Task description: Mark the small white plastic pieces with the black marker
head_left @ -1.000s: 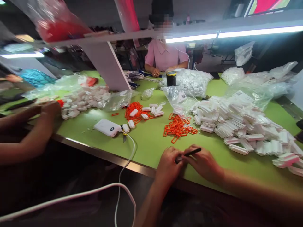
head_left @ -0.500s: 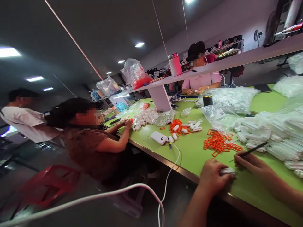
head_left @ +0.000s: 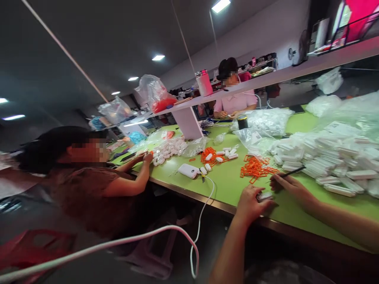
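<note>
Near the front edge of the green table (head_left: 225,185), my left hand (head_left: 250,203) is closed around a small white plastic piece (head_left: 264,196). Its far end shows past my fingers. My right hand (head_left: 291,189) grips a thin dark tweezer-like tool (head_left: 296,171), whose fine tip points left, just above and apart from the white piece. Beyond my hands lies a heap of orange rectangular frames (head_left: 254,169). To the right of it spreads a large pile of long white plastic pieces (head_left: 314,157).
A white power bank (head_left: 188,171) with a white cable (head_left: 212,185) lies left of my hands. Another orange pile (head_left: 208,156) has white pieces on it. A shelf (head_left: 189,103) crosses above the table. One person (head_left: 97,189) sits left, another (head_left: 235,100) across.
The whole view has swung to the right, so everything appears further left. My hands keep hold of the white piece and the dark tool, with the tip still near the piece.
</note>
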A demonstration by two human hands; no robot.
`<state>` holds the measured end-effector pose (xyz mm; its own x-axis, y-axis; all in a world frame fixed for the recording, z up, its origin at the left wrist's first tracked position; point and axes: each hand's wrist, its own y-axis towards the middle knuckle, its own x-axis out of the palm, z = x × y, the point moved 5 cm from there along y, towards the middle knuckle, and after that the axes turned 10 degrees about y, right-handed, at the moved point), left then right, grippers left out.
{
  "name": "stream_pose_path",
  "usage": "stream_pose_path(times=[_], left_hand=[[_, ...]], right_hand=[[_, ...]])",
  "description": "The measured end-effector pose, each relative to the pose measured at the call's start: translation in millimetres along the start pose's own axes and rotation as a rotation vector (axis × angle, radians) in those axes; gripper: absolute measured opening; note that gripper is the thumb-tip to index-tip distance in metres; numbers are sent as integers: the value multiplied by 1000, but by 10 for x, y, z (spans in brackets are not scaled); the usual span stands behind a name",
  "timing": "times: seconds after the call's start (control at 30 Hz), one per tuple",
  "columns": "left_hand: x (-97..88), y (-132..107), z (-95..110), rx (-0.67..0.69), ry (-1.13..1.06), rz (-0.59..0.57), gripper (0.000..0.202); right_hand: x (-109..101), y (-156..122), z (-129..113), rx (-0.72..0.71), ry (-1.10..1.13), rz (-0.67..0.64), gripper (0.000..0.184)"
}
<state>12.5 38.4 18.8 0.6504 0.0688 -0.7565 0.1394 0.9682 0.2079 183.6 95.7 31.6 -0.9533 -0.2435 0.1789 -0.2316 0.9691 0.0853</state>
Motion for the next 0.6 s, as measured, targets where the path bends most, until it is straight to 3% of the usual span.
stream_pose_path(times=[0.2, 0.33, 0.43, 0.6], left_hand=[[-82, -106, -38, 42, 2, -39, 50], [-102, -138, -129, 34, 45, 15, 27], [-90, -82, -141, 27, 88, 28, 14], [-39, 65, -153, 44, 108, 71, 14]], right_hand=[[16, 56, 115, -84, -30, 0, 63], [37, 75, 167, -74, 3, 0, 59], [44, 77, 190, -52, 8, -18, 55], [-31, 115, 226, -73, 52, 39, 51]])
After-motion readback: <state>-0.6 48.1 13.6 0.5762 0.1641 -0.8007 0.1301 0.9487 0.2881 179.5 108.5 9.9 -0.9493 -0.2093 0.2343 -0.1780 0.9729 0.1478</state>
